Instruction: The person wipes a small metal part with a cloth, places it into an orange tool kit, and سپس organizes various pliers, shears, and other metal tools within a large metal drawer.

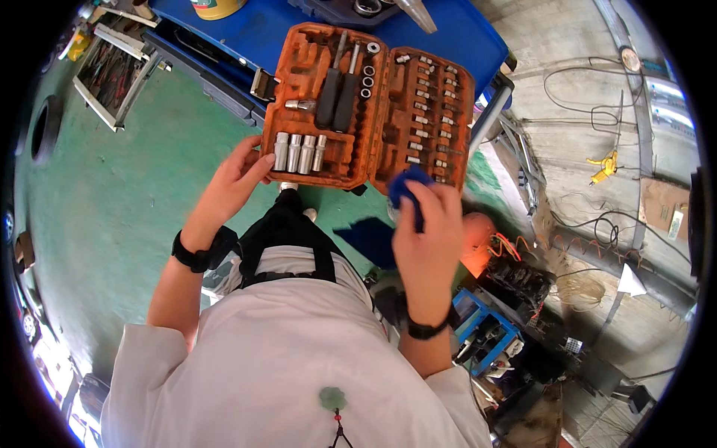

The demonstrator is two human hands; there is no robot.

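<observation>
An orange plastic socket-set case (369, 106) lies unfolded on the front part of a blue tabletop and juts past its edge. My left hand (238, 179) holds the left half by its lower left corner, with the thumb on the rim. That half carries two black-handled drivers (338, 95), several long chrome sockets (300, 153) and small ring-like sockets. Rows of bit sockets (420, 120) fill the right half. My right hand (430, 241) pinches a dark blue cloth (408, 185) at the lower edge of the right half; part of the cloth hangs below.
On the blue table (459, 45) stand a yellow tub (217, 8) and a dark tray with large sockets (367, 7). A tool-filled drawer (115, 75) and a tire (46, 129) are at left. To the right are an orange object, a blue frame (487, 336) and cables by the wall.
</observation>
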